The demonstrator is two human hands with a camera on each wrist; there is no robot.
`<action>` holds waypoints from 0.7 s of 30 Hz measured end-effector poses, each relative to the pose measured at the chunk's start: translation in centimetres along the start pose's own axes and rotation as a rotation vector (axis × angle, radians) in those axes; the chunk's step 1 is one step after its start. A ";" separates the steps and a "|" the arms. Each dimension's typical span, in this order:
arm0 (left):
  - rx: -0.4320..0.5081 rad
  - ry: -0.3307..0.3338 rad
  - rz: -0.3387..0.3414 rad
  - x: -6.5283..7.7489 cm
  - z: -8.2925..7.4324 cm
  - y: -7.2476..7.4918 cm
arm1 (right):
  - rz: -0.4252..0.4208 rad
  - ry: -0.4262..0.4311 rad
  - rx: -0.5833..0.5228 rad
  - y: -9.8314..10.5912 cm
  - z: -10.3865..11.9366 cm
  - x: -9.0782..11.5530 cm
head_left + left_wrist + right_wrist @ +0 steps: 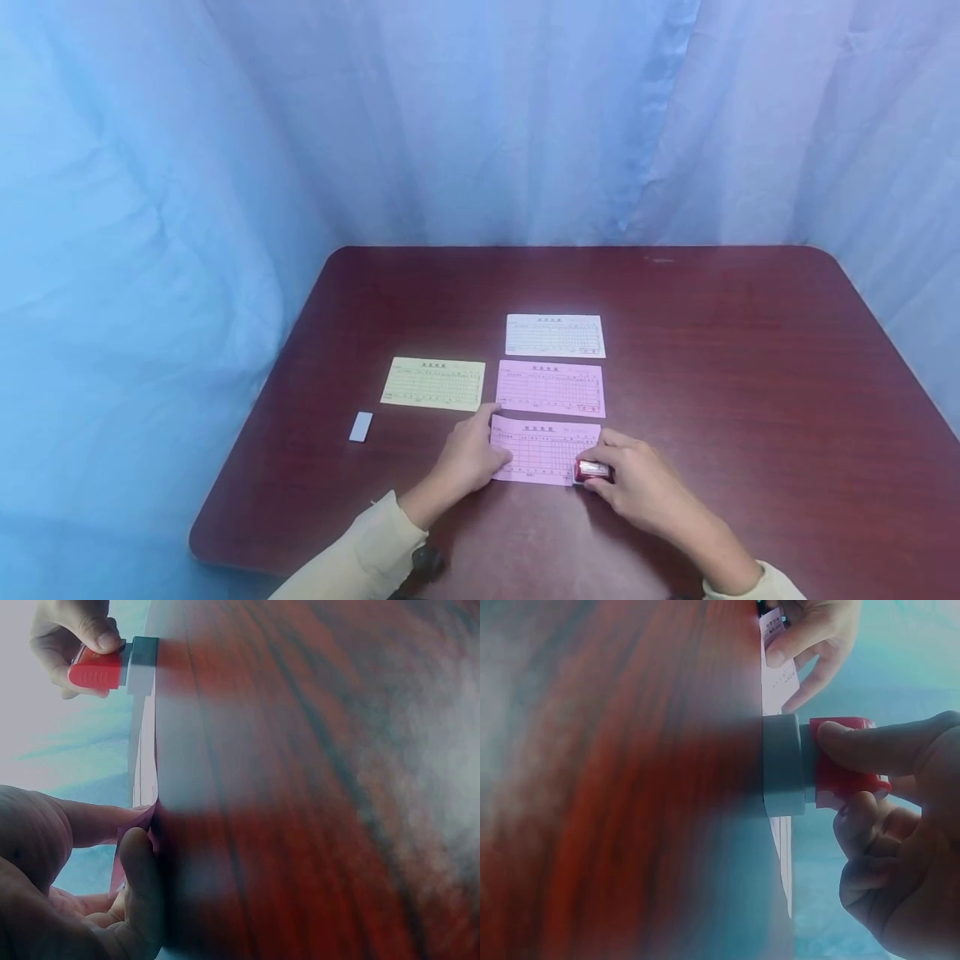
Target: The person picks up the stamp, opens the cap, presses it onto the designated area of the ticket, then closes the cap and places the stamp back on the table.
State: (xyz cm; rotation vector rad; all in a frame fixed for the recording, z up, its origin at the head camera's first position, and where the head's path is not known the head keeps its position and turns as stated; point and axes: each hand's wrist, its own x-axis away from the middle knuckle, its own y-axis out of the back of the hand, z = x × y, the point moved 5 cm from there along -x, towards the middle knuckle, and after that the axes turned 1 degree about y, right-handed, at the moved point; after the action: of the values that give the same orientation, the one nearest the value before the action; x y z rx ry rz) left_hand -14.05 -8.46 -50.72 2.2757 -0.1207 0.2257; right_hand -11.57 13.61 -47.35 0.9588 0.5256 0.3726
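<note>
Cream sleeve (352,554) fabric on the left arm comes nearest the camera, with a dark object (427,562) just beside its cuff. Farther up on the left, a small white rectangular piece (361,427) lies by itself on the dark red-brown tabletop (750,375). Right of it and a little farther off is a yellow slip (433,383), printed with a ruled form.

Next comes the left hand (468,454), at the left edge of the near pink slip (536,454). Its grip is narrow, pinching that edge with the thumb on top; the left wrist view shows the paper bent upward there. The near pink slip lies between the two hands, lowest in a column of three. Just beyond it is another pink slip (550,387), then a white slip (553,336); both carry a small red boxed mark at the lower right.

At the near pink slip's lower right corner stands a red stamp (592,470), upright, its grey base (784,765) down against the paper. The right hand (645,483) has its grip closed about the red body, thumb on one side and fingers on the other. Farthest right is the right cuff (753,583), also cream. Pale blue curtains (480,125) hang behind the tabletop.
</note>
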 end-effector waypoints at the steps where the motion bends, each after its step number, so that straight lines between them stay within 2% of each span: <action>1: 0.000 0.000 -0.001 0.0 0.0 0.0 | 0.002 -0.007 0.002 0.0 0.0 0.0; 13: -0.016 -0.009 -0.011 0.0 0.1 -0.2 | 0.062 -0.090 -0.016 -0.2 -0.3 -0.5; 21: 0.003 -0.022 0.005 0.0 0.0 0.0 | 0.064 -0.118 0.002 0.0 -0.5 -0.5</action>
State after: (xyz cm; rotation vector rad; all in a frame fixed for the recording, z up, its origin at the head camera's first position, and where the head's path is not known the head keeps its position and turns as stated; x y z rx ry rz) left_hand -14.01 -8.46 -50.77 2.2813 -0.1370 0.2037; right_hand -12.26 13.63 -47.45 0.9949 0.3888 0.3705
